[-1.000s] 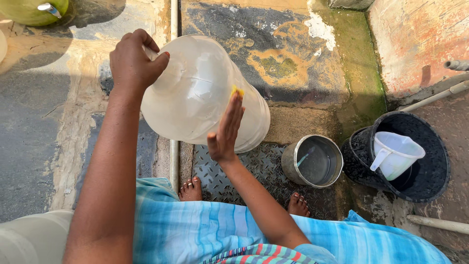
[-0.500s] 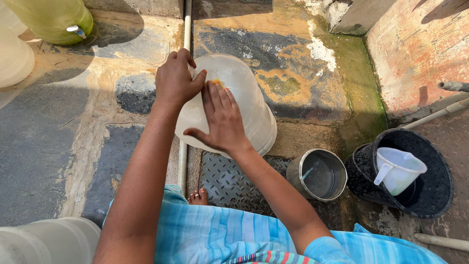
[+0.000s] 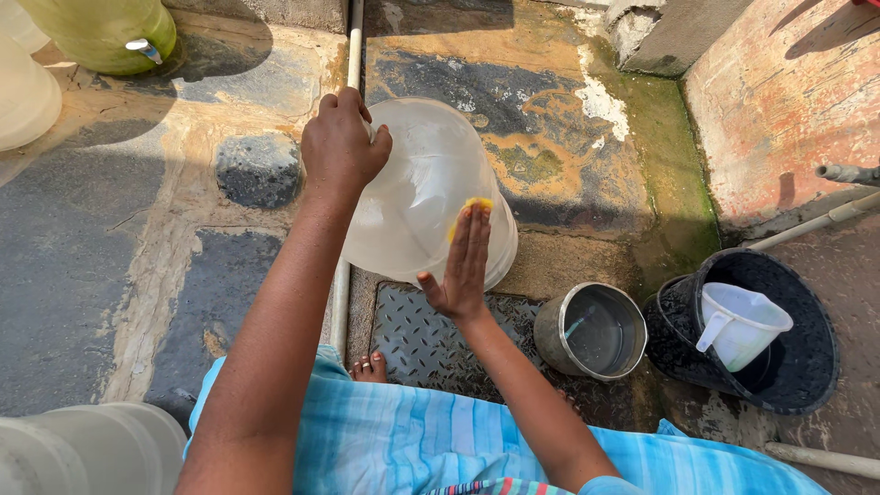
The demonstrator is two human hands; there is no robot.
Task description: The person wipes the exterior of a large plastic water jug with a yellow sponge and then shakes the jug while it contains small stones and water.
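Over the wet stone floor [image 3: 137, 275], a large translucent plastic jug [image 3: 417, 197] hangs tipped on its side above a metal tread plate [image 3: 412, 335]. It looks light and empty, stiff-walled but slick with water, so the narrow neck end is probably the surest place to hold. The left hand [image 3: 341, 145] is clenched around that upper end. Below it, the right hand [image 3: 463, 261] lies flat and open-fingered against the jug's side, pressing a small yellow sponge [image 3: 475, 205].
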